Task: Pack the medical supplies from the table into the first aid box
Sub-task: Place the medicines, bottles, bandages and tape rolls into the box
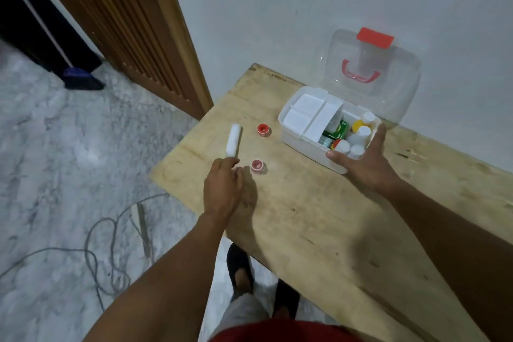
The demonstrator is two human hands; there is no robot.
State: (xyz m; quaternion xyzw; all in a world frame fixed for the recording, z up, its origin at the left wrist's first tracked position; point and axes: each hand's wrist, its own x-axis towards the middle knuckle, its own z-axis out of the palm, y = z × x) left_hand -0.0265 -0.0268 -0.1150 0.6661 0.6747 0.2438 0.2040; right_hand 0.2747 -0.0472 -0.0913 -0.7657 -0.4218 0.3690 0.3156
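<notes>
Two tape rolls [261,129] and one gauze roll [233,140] on table — left hand [222,189] loosely curled, empty; right hand [363,158] grips box [302,141].

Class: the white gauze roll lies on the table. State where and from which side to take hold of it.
Grip the white gauze roll around its middle, from above, fingers across its long sides. It lies flat, and the left hand is near its closer end.

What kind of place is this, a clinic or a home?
Probably a room in a home, not a clinic: a marble-patterned floor with a loose cable, a slatted wooden door, and a rough plywood table against a plain wall.
</notes>
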